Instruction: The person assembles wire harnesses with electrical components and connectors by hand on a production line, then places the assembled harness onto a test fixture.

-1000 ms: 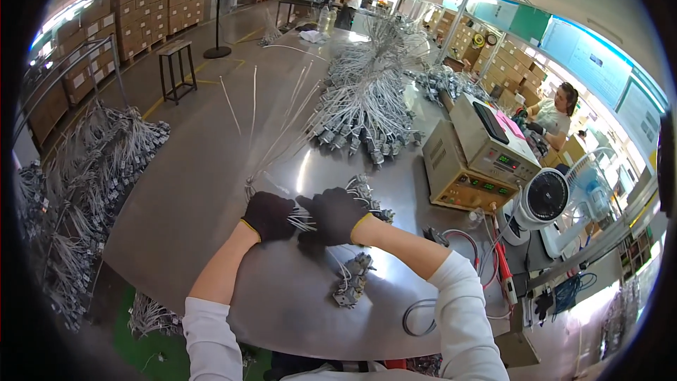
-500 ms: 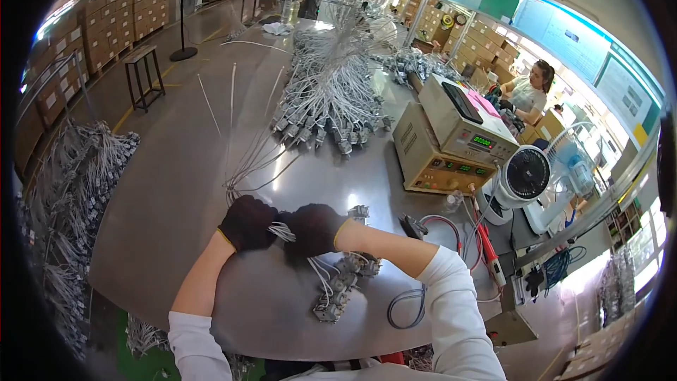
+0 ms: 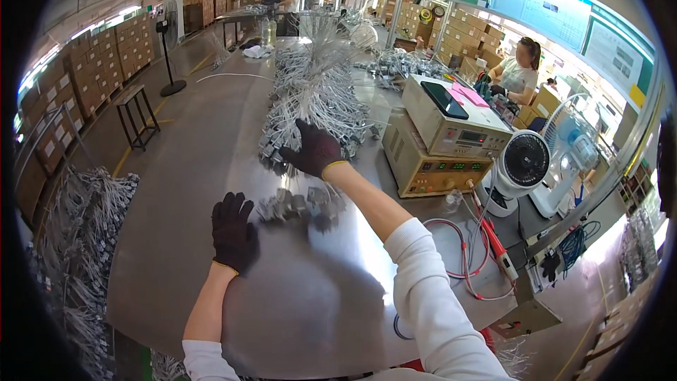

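Both my hands wear dark knit gloves with yellow cuffs. My right hand (image 3: 315, 151) reaches over the near edge of a big heap of grey cables (image 3: 307, 102), its thumb and a finger spread apart. Just below it, a bunch of grey metal connectors (image 3: 300, 208) on cable ends is smeared by motion above the metal table. Whether the palm touches their cables is hidden. My left hand (image 3: 234, 233) is open beside that bunch, on its left, with fingers stretched out and nothing in them.
Stacked test instruments (image 3: 441, 141) stand at the right, with a phone on top. Beside them are a small fan (image 3: 525, 160) and a red probe (image 3: 497, 240) with looped leads. More cables (image 3: 88, 240) hang at the left. A co-worker (image 3: 518, 74) sits beyond the instruments.
My hands have parted; the right went forward to the heap, and the left let go of the cable bunch. The connectors moved from near my right forearm forward to the heap's near edge.
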Motion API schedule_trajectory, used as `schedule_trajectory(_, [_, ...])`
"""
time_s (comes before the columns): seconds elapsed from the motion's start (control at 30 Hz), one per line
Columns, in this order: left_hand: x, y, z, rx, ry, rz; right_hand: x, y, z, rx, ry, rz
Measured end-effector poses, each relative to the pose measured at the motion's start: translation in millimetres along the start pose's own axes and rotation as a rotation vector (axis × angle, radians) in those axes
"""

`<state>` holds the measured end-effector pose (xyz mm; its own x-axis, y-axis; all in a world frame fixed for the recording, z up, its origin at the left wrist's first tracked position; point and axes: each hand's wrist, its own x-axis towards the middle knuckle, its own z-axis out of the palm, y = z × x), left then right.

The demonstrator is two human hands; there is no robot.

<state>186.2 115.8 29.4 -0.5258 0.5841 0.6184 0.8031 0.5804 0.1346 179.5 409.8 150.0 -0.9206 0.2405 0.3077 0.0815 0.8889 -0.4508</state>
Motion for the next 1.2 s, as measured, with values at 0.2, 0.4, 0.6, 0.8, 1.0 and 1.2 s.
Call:
schedule_trajectory(0.2, [-2,-6,3,0.001,-0.047,-0.048,-32,-3,37,-0.211,-0.042,-0.501])
schedule_trajectory(0.4, [2,-10,8,0.004,-0.020,-0.038,-63,16,77,-0.345,-0.084,-0.415])
schedule_trajectory(0.6, [10,-5,8,0.000,-0.011,-0.014,-24,54,99,-0.234,0.023,-0.442])
schedule_trajectory(0.8, [13,0,10,0.012,0.022,-0.013,1,62,107,-0.146,0.241,-0.470])
schedule_trajectory(1.0, [15,-3,17,-0.011,0.046,0.002,9,63,114,-0.136,0.199,-0.459])
schedule_trajectory(1.2, [14,-2,18,-0.054,0.028,-0.043,-14,45,117,-0.387,0.398,-0.626])
